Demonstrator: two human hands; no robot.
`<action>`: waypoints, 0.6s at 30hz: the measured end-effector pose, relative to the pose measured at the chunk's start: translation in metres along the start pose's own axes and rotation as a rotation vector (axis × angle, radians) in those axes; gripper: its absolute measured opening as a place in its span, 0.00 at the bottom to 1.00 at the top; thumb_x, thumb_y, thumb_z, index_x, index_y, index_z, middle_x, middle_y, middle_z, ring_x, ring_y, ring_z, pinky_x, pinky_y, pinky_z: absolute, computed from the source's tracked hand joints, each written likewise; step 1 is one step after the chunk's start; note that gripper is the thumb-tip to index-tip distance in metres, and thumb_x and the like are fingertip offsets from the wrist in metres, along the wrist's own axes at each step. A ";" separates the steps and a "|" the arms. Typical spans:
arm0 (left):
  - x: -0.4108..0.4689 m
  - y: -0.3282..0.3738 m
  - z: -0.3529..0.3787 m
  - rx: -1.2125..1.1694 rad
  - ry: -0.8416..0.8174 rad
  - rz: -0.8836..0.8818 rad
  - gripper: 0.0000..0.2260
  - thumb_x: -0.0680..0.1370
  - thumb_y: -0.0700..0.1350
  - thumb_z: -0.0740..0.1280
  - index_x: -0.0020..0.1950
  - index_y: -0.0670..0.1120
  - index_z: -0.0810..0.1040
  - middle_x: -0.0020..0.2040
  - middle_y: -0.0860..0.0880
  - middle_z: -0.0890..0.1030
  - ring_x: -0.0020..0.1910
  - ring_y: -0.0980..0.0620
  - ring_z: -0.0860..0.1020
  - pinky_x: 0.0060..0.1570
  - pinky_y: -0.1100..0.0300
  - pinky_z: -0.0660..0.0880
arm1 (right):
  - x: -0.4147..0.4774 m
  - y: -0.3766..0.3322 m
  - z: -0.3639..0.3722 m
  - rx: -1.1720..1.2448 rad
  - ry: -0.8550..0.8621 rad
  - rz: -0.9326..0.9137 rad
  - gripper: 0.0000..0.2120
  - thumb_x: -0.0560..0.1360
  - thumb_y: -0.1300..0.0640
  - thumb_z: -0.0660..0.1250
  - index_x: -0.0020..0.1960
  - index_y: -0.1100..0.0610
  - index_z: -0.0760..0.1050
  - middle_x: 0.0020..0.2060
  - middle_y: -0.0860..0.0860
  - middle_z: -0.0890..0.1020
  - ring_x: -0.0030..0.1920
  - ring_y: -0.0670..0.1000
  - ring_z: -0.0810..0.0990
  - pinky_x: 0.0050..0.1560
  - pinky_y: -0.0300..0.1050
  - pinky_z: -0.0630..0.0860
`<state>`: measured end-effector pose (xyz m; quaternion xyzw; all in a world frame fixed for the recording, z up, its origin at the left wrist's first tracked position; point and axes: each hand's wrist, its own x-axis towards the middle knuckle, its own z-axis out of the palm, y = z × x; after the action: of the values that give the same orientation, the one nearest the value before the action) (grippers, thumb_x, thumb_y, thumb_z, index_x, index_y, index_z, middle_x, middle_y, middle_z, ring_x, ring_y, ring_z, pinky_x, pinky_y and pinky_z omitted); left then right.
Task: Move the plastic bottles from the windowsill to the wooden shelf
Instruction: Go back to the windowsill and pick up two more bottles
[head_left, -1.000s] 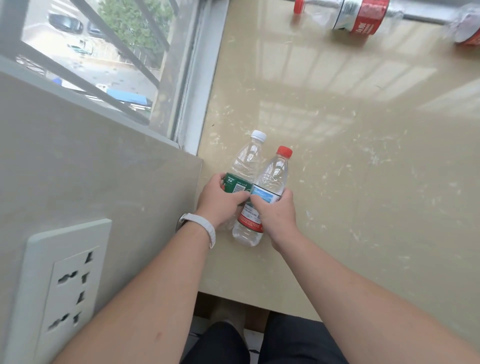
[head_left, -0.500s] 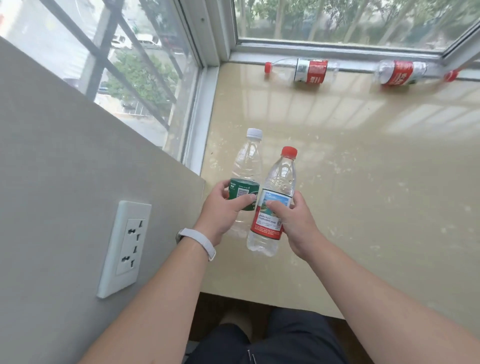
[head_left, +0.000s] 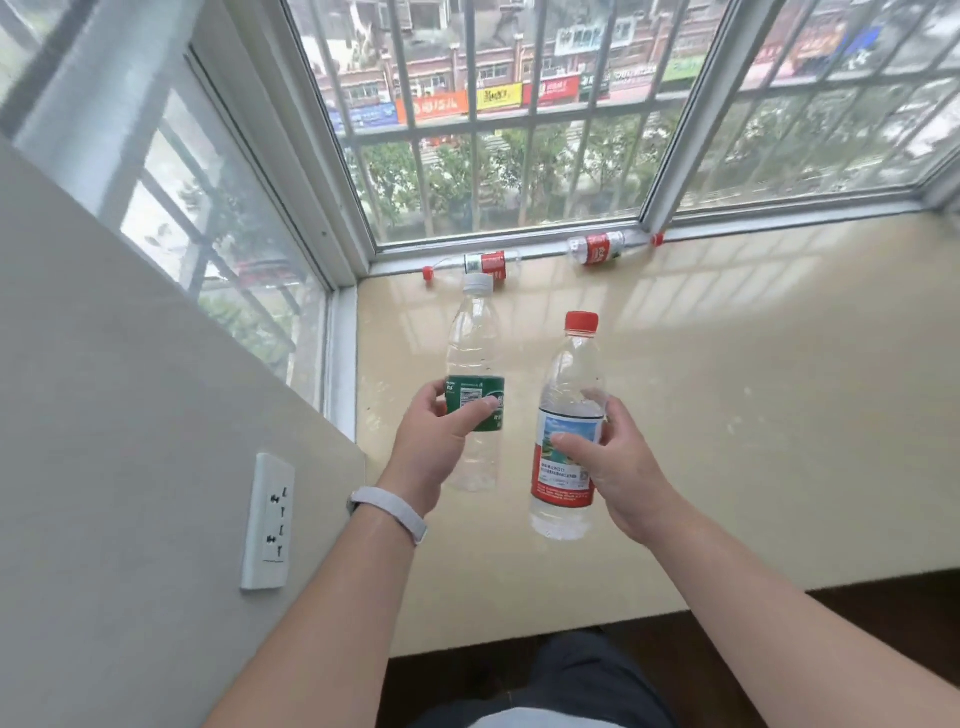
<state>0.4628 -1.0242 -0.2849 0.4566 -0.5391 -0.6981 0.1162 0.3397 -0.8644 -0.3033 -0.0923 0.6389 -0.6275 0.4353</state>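
My left hand (head_left: 434, 449) grips a clear bottle with a white cap and green label (head_left: 474, 353), held upright above the cream windowsill (head_left: 753, 415). My right hand (head_left: 618, 467) grips a clear bottle with a red cap and red-and-blue label (head_left: 569, 395), also upright and lifted. The two bottles are apart, side by side. Two more bottles with red labels lie on their sides along the window frame: one (head_left: 485, 262) at the back left, one (head_left: 602, 248) at the back middle. The wooden shelf is not in view.
A grey wall (head_left: 130, 415) with a white socket (head_left: 270, 519) stands close on my left. Barred windows (head_left: 519, 130) close off the back and left of the sill. The sill's front edge (head_left: 623, 618) drops to dark floor.
Both hands have lifted their bottles off the sill and moved them apart. My view has tilted up, bringing the windows and both lying bottles into sight.
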 end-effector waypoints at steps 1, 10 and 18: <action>-0.005 0.003 0.005 0.005 -0.019 0.008 0.21 0.74 0.46 0.76 0.64 0.50 0.74 0.54 0.51 0.84 0.45 0.59 0.83 0.41 0.62 0.72 | -0.009 -0.004 -0.005 0.000 0.015 -0.018 0.26 0.72 0.67 0.72 0.65 0.50 0.70 0.54 0.54 0.83 0.52 0.54 0.84 0.52 0.52 0.80; -0.040 0.030 0.064 0.097 -0.172 0.083 0.19 0.74 0.45 0.75 0.62 0.51 0.75 0.52 0.51 0.85 0.47 0.56 0.83 0.42 0.59 0.71 | -0.069 -0.041 -0.060 0.094 0.186 -0.168 0.27 0.71 0.63 0.74 0.66 0.51 0.69 0.53 0.54 0.82 0.50 0.52 0.84 0.47 0.48 0.80; -0.075 0.056 0.153 0.130 -0.251 0.178 0.19 0.73 0.47 0.76 0.61 0.51 0.76 0.53 0.50 0.85 0.48 0.56 0.84 0.45 0.57 0.74 | -0.116 -0.076 -0.148 0.171 0.325 -0.292 0.37 0.62 0.52 0.76 0.69 0.49 0.68 0.57 0.52 0.81 0.57 0.53 0.81 0.54 0.54 0.79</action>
<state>0.3693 -0.8982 -0.1982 0.3228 -0.6318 -0.7002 0.0797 0.2777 -0.6955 -0.2103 -0.0444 0.6251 -0.7421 0.2378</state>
